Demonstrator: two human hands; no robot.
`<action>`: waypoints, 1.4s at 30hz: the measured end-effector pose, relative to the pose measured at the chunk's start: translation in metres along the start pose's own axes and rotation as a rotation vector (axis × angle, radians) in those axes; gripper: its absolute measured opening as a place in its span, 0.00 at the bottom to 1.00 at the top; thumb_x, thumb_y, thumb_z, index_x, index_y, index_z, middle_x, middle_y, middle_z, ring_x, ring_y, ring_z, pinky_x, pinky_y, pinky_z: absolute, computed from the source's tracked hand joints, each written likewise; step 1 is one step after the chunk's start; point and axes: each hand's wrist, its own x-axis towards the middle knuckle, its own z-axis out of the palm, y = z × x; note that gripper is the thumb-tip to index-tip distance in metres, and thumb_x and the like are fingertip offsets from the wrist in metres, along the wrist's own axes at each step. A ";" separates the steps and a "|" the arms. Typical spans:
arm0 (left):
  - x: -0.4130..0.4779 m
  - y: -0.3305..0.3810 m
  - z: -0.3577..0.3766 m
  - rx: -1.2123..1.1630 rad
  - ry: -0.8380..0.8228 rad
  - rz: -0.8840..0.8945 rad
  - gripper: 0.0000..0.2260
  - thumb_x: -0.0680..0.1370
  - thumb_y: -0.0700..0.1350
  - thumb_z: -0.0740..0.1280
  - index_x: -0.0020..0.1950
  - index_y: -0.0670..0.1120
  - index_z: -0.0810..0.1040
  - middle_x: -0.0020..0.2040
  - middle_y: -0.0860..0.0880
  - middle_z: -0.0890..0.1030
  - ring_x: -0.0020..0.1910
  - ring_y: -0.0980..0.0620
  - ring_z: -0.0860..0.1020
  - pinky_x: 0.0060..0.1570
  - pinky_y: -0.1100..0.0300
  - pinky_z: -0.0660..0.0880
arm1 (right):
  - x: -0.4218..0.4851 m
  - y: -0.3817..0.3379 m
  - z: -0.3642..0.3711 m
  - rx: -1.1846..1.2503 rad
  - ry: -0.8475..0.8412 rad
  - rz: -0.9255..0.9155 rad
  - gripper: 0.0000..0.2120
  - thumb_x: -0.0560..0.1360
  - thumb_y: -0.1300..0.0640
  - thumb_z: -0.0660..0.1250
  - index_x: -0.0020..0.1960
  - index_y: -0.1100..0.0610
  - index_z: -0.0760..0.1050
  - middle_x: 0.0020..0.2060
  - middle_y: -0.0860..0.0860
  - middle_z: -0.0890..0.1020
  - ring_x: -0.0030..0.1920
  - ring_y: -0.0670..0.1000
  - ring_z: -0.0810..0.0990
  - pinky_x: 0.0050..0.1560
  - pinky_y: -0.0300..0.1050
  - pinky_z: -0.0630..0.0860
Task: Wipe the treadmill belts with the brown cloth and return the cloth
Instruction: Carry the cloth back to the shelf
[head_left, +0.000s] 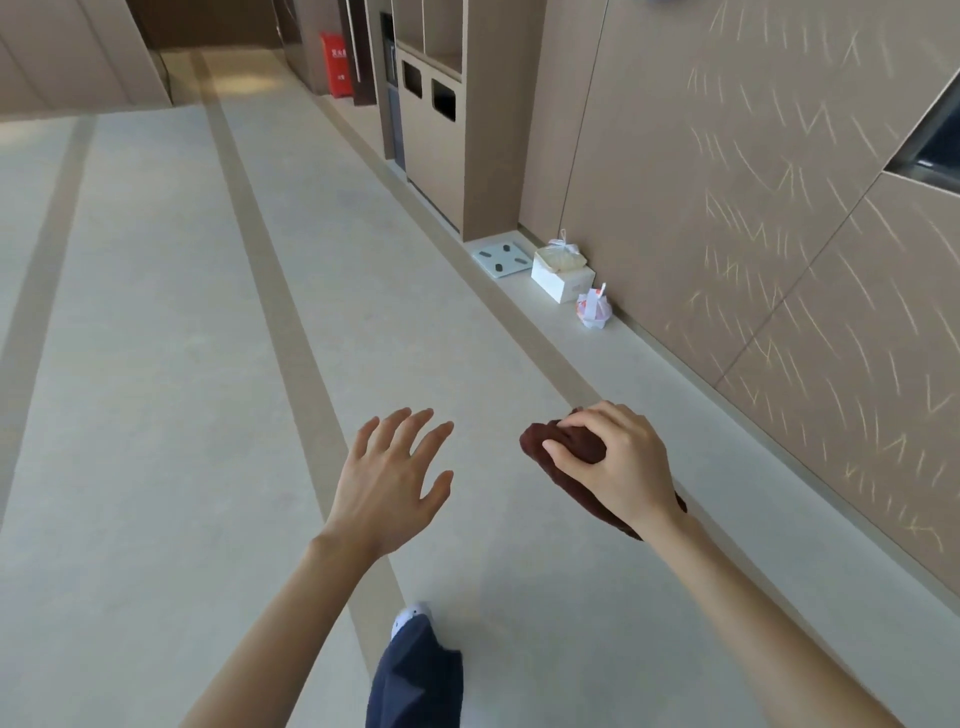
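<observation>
Most of the brown cloth (540, 441) is hidden under the right hand (613, 462), whose fingers (576, 434) curl round the soft, bunched fabric; a tail shows below the wrist. The left hand (389, 478) is open beside it, spread and holding nothing. A dark trouser leg (415, 675) is cut off below. On the smooth pale floor (156, 312), by the streaked beige wall (727, 208), lie a flat white scale (501, 255) and a white box (561, 280)

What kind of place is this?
Likely a hallway in a gym or public building: built-in waste bins, a red fire-extinguisher box, and a body scale on the floor by the wall.
</observation>
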 end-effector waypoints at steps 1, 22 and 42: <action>0.012 -0.009 0.004 0.005 -0.003 0.001 0.23 0.76 0.57 0.54 0.67 0.48 0.73 0.65 0.45 0.75 0.65 0.42 0.72 0.64 0.43 0.68 | 0.011 0.003 0.012 0.005 -0.009 0.004 0.09 0.65 0.48 0.76 0.39 0.52 0.80 0.37 0.44 0.81 0.39 0.50 0.80 0.42 0.45 0.74; 0.306 -0.242 0.011 -0.041 0.079 0.019 0.21 0.74 0.55 0.62 0.65 0.49 0.74 0.64 0.48 0.76 0.62 0.44 0.75 0.61 0.45 0.70 | 0.320 0.013 0.230 0.041 -0.047 -0.009 0.08 0.65 0.47 0.74 0.37 0.50 0.79 0.36 0.43 0.80 0.38 0.48 0.79 0.40 0.47 0.76; 0.658 -0.374 0.028 -0.031 0.093 -0.009 0.23 0.77 0.56 0.56 0.69 0.49 0.71 0.68 0.47 0.72 0.68 0.44 0.69 0.66 0.45 0.65 | 0.659 0.128 0.387 0.085 -0.055 -0.007 0.09 0.67 0.48 0.75 0.40 0.53 0.80 0.37 0.45 0.80 0.40 0.51 0.79 0.43 0.50 0.75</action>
